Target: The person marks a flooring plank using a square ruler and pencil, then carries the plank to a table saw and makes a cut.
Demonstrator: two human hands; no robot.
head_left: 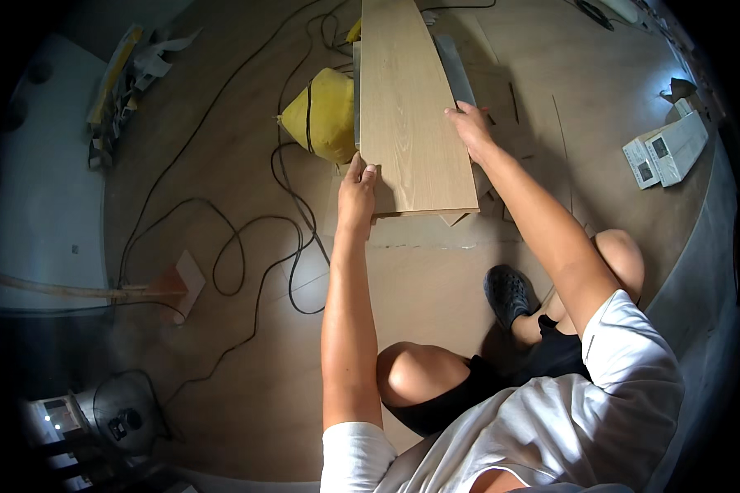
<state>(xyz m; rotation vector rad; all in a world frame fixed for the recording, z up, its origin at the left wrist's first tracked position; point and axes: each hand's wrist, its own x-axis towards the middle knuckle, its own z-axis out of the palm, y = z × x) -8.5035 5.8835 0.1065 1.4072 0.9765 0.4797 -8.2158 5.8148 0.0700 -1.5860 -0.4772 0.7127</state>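
A long, light wood-grain floor plank (415, 115) stretches away from me, its near end wide and square. My left hand (356, 195) grips its left edge close to the near corner, the thumb toward the top face. Farther along, my right hand (471, 131) holds the right edge, with the thumb at the rim. Beneath the plank, a grey metal surface (455, 72) shows on the right side; the plank hides most of it. A stuffed yellow bag (325, 115) with a dark band around it lies just left of the plank.
Black cables (240, 246) loop over the floor at left. An orange-and-white flat piece (187, 283) lies by the left wall. White boxes (670, 152) are at far right, and board scraps (107, 99) at far left. My shoe (508, 294) rests right of the plank's near end.
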